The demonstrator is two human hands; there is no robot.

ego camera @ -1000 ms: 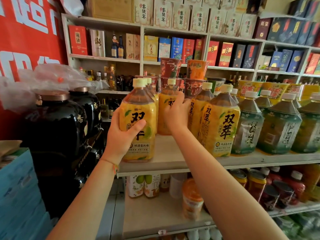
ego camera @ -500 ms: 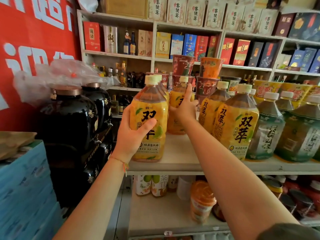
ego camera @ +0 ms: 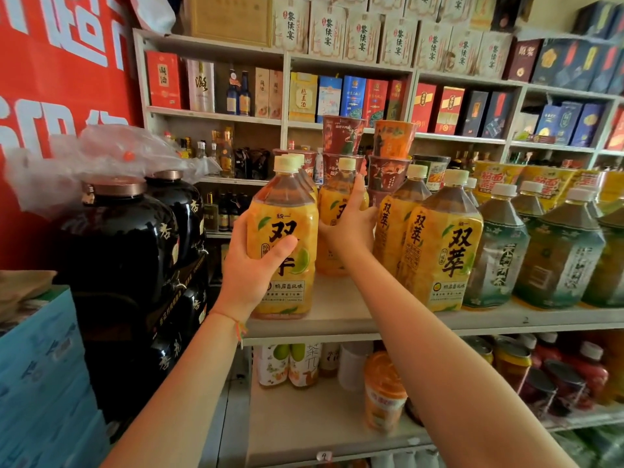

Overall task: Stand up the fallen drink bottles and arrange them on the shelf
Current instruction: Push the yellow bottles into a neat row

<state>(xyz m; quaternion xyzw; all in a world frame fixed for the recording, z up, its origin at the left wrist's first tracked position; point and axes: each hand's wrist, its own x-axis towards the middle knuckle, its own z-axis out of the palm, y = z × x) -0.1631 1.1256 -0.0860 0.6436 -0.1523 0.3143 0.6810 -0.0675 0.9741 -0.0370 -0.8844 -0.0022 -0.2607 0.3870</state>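
- Front bottle (ego camera: 283,244): yellow-orange label, black characters, green leaf and lime, cream cap.
- Green bottles (ego camera: 496,251) at 3 o'clock: dark green labels with white flowers, white caps.
- Jars (ego camera: 118,244) at 9 o'clock: glossy black, gold characters, copper lids.
- Banner (ego camera: 57,79) at 10 o'clock: red, white characters.
- Shelf (ego camera: 341,315): off-white.

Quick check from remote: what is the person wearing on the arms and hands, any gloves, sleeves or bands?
No gloves show: both hands are bare, and both forearms are uncovered as far as the frame reaches. The left hand has a thin braided string bracelet at the wrist, orange-pink with a small tassel end. The right hand and its wrist carry nothing visible. No rings or watch can be seen.
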